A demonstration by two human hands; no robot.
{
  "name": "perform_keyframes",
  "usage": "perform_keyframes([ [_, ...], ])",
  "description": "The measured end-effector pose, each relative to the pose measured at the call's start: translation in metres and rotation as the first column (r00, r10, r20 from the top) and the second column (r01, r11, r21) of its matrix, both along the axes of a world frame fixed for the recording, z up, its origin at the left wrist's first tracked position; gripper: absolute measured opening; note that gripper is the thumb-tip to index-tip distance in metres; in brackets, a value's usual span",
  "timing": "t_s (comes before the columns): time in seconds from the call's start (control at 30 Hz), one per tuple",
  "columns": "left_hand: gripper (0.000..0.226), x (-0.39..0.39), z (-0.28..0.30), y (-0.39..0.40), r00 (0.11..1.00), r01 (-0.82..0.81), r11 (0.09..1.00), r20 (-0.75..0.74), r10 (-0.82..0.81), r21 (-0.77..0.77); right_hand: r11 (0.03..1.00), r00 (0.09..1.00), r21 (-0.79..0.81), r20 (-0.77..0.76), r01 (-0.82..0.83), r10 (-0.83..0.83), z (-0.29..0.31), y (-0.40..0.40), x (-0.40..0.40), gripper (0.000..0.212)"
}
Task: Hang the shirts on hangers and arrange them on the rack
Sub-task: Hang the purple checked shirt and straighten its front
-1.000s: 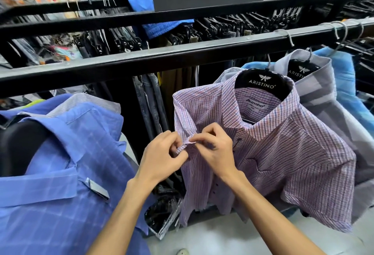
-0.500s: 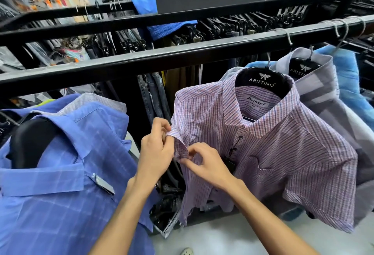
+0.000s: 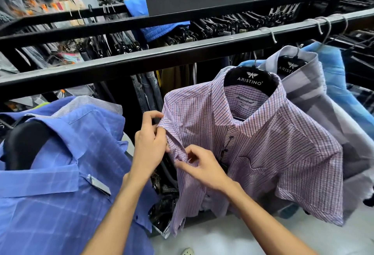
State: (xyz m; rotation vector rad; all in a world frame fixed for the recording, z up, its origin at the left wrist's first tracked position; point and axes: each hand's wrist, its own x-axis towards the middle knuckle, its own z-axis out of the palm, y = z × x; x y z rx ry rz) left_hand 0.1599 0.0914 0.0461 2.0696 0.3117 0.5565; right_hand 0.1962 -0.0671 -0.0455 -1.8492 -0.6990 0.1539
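Rack (image 3: pixel 141 62) bg | L hand (image 3: pixel 149 149) + R hand (image 3: pixel 202 167) fingers pinching checked shirt (image 3: pixel 283 153) placket | button hidden

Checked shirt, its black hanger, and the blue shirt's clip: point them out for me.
checked shirt (image 3: pixel 283 163): head view, on the chest panel.
black hanger (image 3: pixel 250 79): head view, on the logo face inside the collar.
clip (image 3: pixel 100 186): head view, on its grey body, at the blue shirt's placket.

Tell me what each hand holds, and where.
Both hold the checked shirt by its open front edge: left hand near the collar, right hand pinching just below.
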Motion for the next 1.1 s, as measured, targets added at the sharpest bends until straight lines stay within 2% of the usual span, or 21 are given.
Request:
perform_keyframes([
  [0.07,0.028,0.003,-0.001,0.006,0.998,-0.058,0.998,-0.02,0.057,-0.037,0.984,0.983,0.072,0.08,0.162,-0.168,0.0,-0.002,0.002,0.015],
  [0.13,0.031,0.003,-0.003,0.011,0.995,-0.091,0.996,-0.033,0.09,-0.025,0.914,0.922,0.181,0.075,0.362,-0.38,0.001,-0.007,0.005,0.01],
  [0.23,0.028,0.0,-0.01,0.013,0.994,-0.075,0.949,-0.048,0.094,0.306,0.828,0.857,0.231,-0.064,0.511,-0.511,0.006,-0.015,0.013,0.014],
  [0.27,0.028,0.0,-0.011,0.011,0.992,-0.068,0.922,-0.069,0.102,0.382,0.822,0.851,0.222,-0.1,0.524,-0.516,0.007,-0.017,0.014,0.015],
  [0.33,0.025,-0.001,-0.014,0.008,0.987,-0.053,0.897,-0.113,0.114,0.439,0.83,0.856,0.212,-0.133,0.516,-0.499,0.009,-0.02,0.016,0.017],
  [0.5,0.023,-0.003,-0.015,0.002,0.981,-0.042,0.914,-0.158,0.115,0.405,0.965,0.968,0.086,-0.062,0.247,-0.242,0.005,-0.027,0.013,0.026],
  [0.63,0.026,-0.001,-0.016,0.004,0.966,-0.136,0.923,-0.159,0.204,0.36,0.918,0.916,0.037,0.062,0.396,-0.397,-0.002,-0.031,0.014,0.032],
  [0.7,0.026,0.0,-0.021,-0.001,0.964,-0.11,0.937,-0.195,0.182,0.33,0.913,0.911,-0.019,0.087,0.407,-0.404,-0.002,-0.027,0.015,0.027],
  [0.8,0.026,-0.001,-0.028,-0.011,0.972,-0.031,0.946,-0.209,0.103,0.323,0.92,0.933,-0.163,0.009,0.357,-0.36,-0.008,-0.023,0.017,0.016],
  [0.87,0.027,-0.001,-0.028,-0.012,0.979,-0.018,0.936,-0.183,0.088,0.352,0.933,0.94,-0.151,-0.056,0.325,-0.337,-0.014,-0.022,0.017,0.017],
  [1.0,0.043,-0.001,-0.032,-0.013,0.993,0.065,0.893,-0.12,-0.013,0.445,0.921,0.927,-0.104,0.008,0.375,-0.376,-0.015,-0.013,0.013,0.011],
  [1.07,0.035,-0.003,-0.036,-0.016,0.999,0.053,0.86,-0.038,-0.038,0.508,0.909,0.911,-0.051,0.025,0.413,-0.412,-0.015,-0.008,0.013,0.021],
  [1.1,0.028,-0.004,-0.037,-0.015,1.0,0.013,0.87,0.015,-0.023,0.493,0.902,0.903,-0.034,0.028,0.43,-0.429,-0.016,-0.007,0.014,0.025],
])
